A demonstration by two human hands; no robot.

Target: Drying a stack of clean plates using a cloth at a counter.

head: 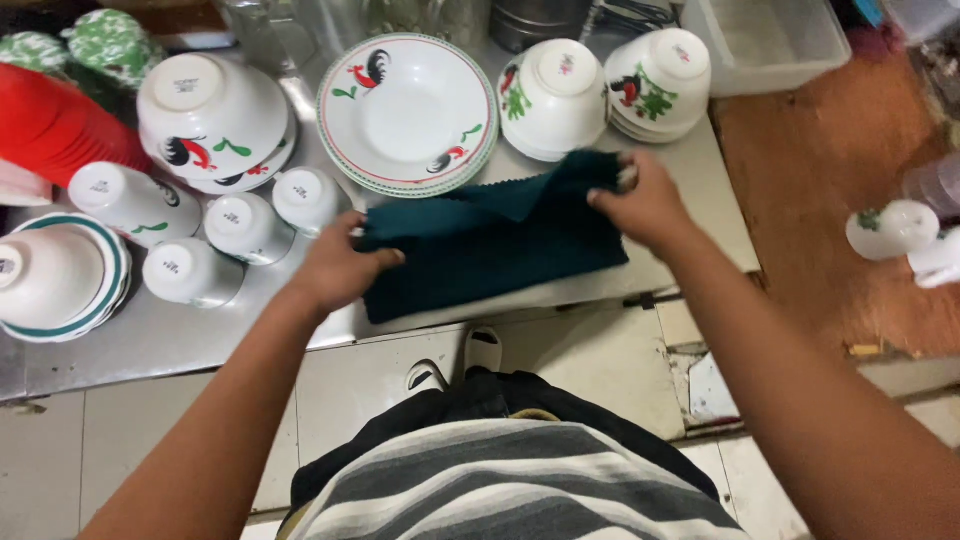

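The green cloth [490, 245] was being folded; left hand [335, 270] and right hand [645, 205] each pinched an edge; the lifted corner needed laying flat.

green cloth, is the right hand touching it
Touching. The head view shows the right hand pinching the far corner of the dark green cloth and lifting it, while the left hand presses its other end.

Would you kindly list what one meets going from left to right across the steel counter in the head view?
Red container → small upturned cups → left hand → dark green cloth → right hand → clear plastic tub.
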